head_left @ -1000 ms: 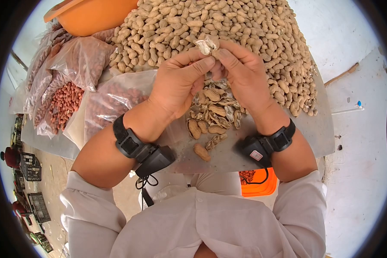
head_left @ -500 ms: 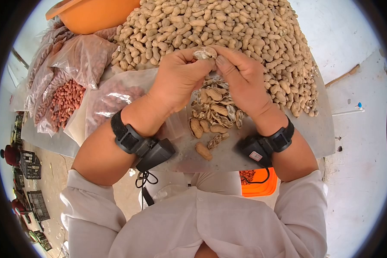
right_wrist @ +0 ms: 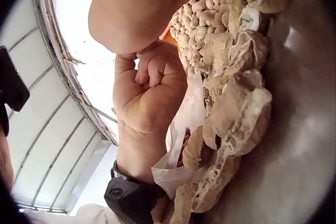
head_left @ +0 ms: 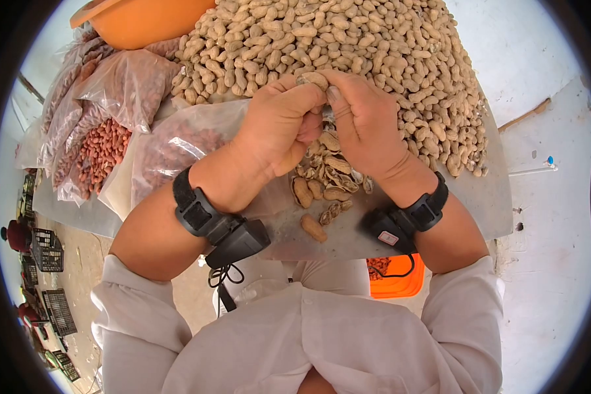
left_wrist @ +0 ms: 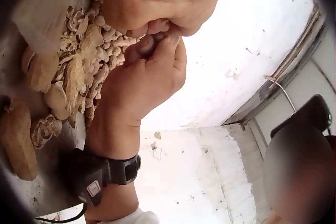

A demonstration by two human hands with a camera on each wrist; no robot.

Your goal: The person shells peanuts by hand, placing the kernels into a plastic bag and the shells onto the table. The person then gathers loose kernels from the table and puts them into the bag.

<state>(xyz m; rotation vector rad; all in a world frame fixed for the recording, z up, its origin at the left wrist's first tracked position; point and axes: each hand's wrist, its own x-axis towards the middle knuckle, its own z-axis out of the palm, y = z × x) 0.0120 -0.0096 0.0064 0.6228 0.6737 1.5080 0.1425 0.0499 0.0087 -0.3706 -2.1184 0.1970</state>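
Both hands meet over the near edge of a big heap of unshelled peanuts. Between thumb and fingers my left hand pinches a peanut, its brown shell side showing at the top. From the other side my right hand holds the same peanut, thumb and forefinger bent against it. Fingers cover most of it, and in both wrist views the hands hide it. Beneath the hands lies a small pile of broken peanut shells. Nearer the table's front edge is a single whole peanut.
Clear bags of red peanut kernels lie on the left of the metal table. An orange basin stands behind them. Below the table edge is an orange container with red kernels. Black crates stand on the floor at left.
The held shell showed its pale inside and stuck up above the fingers earlier; now a brown peanut side shows lower between them. My right fingers have curled in closer.
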